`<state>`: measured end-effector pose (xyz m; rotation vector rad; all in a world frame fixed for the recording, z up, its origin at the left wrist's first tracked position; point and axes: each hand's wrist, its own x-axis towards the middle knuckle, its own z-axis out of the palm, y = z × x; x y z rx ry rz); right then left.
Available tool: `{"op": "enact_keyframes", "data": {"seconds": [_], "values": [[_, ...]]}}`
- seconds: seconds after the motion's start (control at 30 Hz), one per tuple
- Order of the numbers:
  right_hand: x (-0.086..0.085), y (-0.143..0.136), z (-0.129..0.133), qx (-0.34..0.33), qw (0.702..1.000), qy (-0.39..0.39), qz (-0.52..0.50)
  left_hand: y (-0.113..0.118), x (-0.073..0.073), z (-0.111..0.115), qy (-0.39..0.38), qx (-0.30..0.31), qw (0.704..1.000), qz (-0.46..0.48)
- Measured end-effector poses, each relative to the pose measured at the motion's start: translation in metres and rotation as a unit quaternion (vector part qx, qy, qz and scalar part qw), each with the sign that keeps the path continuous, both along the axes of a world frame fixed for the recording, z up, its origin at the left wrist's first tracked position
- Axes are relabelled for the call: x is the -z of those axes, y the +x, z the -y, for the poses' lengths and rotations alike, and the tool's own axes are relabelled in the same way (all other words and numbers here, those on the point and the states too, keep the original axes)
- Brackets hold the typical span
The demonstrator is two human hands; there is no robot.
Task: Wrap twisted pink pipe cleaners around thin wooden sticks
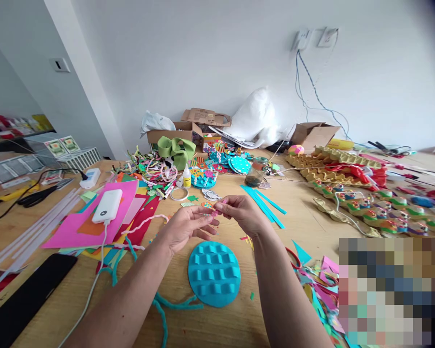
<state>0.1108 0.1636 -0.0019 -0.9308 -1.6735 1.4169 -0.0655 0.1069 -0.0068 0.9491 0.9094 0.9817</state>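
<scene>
A small pink piece (216, 212) is pinched between the fingertips of both my hands, above the wooden table. My left hand (190, 223) has thumb and forefinger closed on its left side, the other fingers loosely extended. My right hand (241, 212) pinches its right side. Just below them lies a round blue disc (214, 274) with rows of raised blue paper loops. Blue twisted paper cords (161, 299) run to the left of the disc. Beyond my hands are a yellow glue bottle (187, 178), a roll of tape (179, 194) and small patterned paper cut-outs (193, 198).
Coloured paper sheets (94, 212), a white power bank (108, 205) and a black phone (29, 295) lie left. Blue strips (264, 205) and a glass jar (255, 173) stand beyond my right hand. Egg cartons (362, 200) and paper scraps (322, 290) occupy the right.
</scene>
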Motion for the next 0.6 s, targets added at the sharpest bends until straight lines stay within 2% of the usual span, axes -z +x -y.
{"op": "enact_keyframes", "data": {"seconds": [0.1, 0.33, 0.6], "values": [[-0.001, 0.000, 0.000, 0.004, 1.000, 0.000, -0.001, 0.001, 0.001, 0.000, 0.006, -0.019, 1.000, -0.023], [-0.007, -0.002, 0.005, 0.006, 1.000, -0.002, 0.002, 0.004, 0.002, 0.001, 0.003, -0.022, 0.999, -0.043], [-0.011, 0.003, 0.006, 0.006, 1.000, -0.009, 0.009, 0.006, 0.005, 0.001, -0.009, -0.004, 0.999, -0.039]]}}
